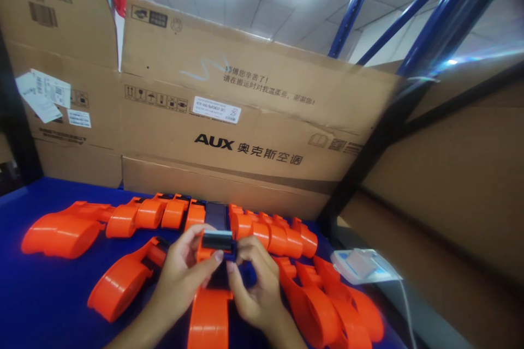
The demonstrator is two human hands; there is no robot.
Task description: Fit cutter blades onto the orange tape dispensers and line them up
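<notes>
My left hand (182, 272) and my right hand (256, 283) meet over an orange plastic tape dispenser (208, 316) lying on the blue table (36, 294). Both hands pinch the dispenser's front end, where a small black blade piece (218, 240) sits between my thumbs and fingertips. The dispenser's rounded handle points toward me and runs under my wrists. Whether the black piece is fixed to the dispenser or loose I cannot tell.
A row of several orange dispensers (164, 215) lies along the back of the table, more are piled at the right (327, 305) and one at the left (123, 278). Large cardboard boxes (254, 136) stand behind. A clear packet (360, 266) lies at the right. Blue rack posts (413, 60) rise behind.
</notes>
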